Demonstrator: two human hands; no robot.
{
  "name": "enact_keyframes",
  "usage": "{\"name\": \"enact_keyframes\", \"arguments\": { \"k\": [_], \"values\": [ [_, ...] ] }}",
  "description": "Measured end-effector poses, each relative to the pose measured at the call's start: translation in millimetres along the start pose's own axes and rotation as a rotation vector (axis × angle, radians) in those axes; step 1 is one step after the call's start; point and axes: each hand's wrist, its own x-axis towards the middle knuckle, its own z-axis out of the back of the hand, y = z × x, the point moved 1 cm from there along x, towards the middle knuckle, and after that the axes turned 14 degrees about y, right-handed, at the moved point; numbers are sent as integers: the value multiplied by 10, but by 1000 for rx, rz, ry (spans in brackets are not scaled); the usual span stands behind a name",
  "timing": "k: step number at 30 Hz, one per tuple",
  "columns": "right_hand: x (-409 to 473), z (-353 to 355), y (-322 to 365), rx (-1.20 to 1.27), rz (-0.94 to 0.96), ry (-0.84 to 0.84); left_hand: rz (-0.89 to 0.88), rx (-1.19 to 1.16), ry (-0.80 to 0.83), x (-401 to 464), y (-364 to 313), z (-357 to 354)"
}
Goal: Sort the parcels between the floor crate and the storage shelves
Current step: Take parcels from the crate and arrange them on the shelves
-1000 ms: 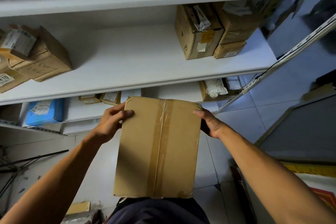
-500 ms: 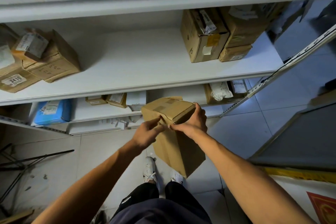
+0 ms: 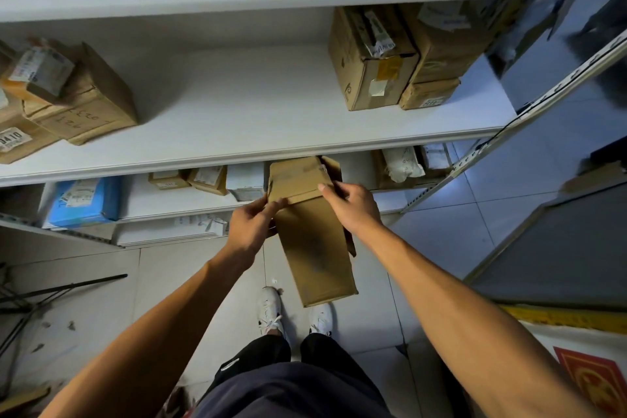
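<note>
Parcel (image 3: 312, 234), brown cardboard, held upright before the lower shelf (image 3: 190, 214); left hand (image 3: 251, 227) and right hand (image 3: 353, 207) pinch its top end. Far side hidden; floor crate out of frame.

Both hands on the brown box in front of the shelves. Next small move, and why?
Probably lift the cardboard box up and forward onto the bare middle of the white shelf. The left hand and right hand grip its upper end just below that shelf's front edge, and the stretch between the stacked parcels looks wide enough.
</note>
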Motion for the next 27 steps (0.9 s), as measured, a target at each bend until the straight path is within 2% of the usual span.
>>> {"name": "enact_keyframes", "arguments": {
  "k": [4, 8, 14, 18, 23, 27],
  "values": [
    [-19, -6, 147, 36, 61, 0, -23, -5, -120, -51, -99, 64],
    [-105, -100, 178, 192, 104, 20, -7, -20, -159, -179, -112, 140],
    [-256, -275, 128, 219, 129, 22, 69, -104, -242, -372, 40, 287],
    [-343, -363, 120, 185, 144, 25, 121, -154, -290, -494, 81, 396],
    [-498, -344, 330, 94, 255, 29, 155, -224, -249, -702, 129, 451],
    [-589, -290, 541, -71, 317, 20, 184, -330, -253, -852, 206, 432]
  ]
}}
